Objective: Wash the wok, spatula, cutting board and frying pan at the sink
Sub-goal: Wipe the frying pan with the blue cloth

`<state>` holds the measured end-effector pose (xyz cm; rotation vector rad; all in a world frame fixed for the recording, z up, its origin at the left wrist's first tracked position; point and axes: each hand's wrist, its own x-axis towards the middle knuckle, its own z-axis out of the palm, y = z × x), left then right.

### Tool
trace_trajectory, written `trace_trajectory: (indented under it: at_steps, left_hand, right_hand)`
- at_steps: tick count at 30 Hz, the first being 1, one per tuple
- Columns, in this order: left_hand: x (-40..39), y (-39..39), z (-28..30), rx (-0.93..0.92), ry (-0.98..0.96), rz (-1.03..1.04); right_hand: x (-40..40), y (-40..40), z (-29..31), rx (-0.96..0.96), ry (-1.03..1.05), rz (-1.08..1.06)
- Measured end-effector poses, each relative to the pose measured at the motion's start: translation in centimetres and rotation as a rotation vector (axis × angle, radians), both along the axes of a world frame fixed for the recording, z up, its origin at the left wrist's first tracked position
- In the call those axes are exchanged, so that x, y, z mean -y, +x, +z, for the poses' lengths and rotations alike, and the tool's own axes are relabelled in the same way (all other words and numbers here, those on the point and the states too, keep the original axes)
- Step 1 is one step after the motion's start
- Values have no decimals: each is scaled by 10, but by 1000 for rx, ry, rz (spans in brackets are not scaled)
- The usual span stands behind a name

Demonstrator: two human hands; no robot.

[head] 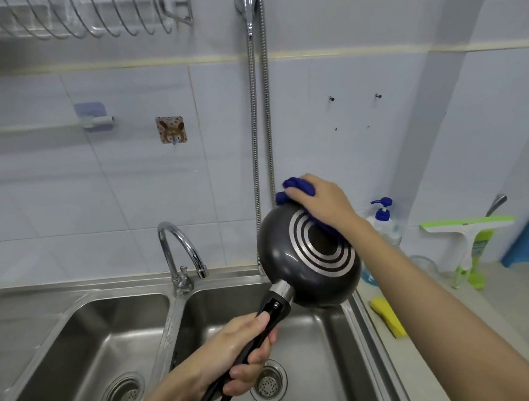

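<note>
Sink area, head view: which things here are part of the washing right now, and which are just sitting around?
In use:
- frying pan, bottom up over the sink
- left hand gripping its handle
- right hand pressing the blue cloth on it

Lying about:
- soap bottle
- yellow sponge
- green squeegee
- dish rack
- faucet

Left hand (240,352) grips frying pan (309,260) handle over sink (325,345); right hand (322,201) presses blue cloth (295,187) on upturned base.

Pale tiled wall (132,191) with a cream trim band (345,54), wire dish rack (67,8) mounted upper left, shower hose (256,121) hanging down the tiles, adhesive hooks (171,129), light counter (500,298) at right, even soft daylight
</note>
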<state>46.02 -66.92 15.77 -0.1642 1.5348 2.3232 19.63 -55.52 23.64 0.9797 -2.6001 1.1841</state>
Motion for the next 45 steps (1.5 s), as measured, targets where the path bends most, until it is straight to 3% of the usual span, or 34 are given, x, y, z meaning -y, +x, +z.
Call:
trace_trajectory:
  at_steps: [3,6,9,13,16,19,25,27,35,40,45]
  left_hand:
    - [6,4,-7,-21,-8,10]
    - [8,5,-9,-30,24,43]
    - [7,-3,-5,-41,14,87]
    - [1,-21,7,-41,37,133]
    - [-4,-32,14,-28,50,169]
    - [-6,-37,18,-12,33,181]
    - [-4,-29,15,41,4,126]
    - [-5,-25,15,39,0,99]
    - [-13,-6,13,11,19,22]
    - [-10,3,5,-6,-39,-35]
    - [-12,7,-1,-22,-76,-58]
  right_hand:
    - [-16,-6,-22,344,-217,-189]
    - [-30,3,-40,815,-589,-278]
    - [-32,18,-57,902,-885,-337]
    - [-9,60,-71,543,-1072,-560]
    - [9,93,-78,51,-751,-603]
    - [17,106,-77,-321,-448,-410]
    - [19,75,-41,-667,-36,138]
    - [23,63,-30,-710,85,214]
    - [12,5,-1,-74,-46,-220]
    - [-17,-7,-21,334,-111,-313]
    - [-51,-12,-43,791,-421,-319]
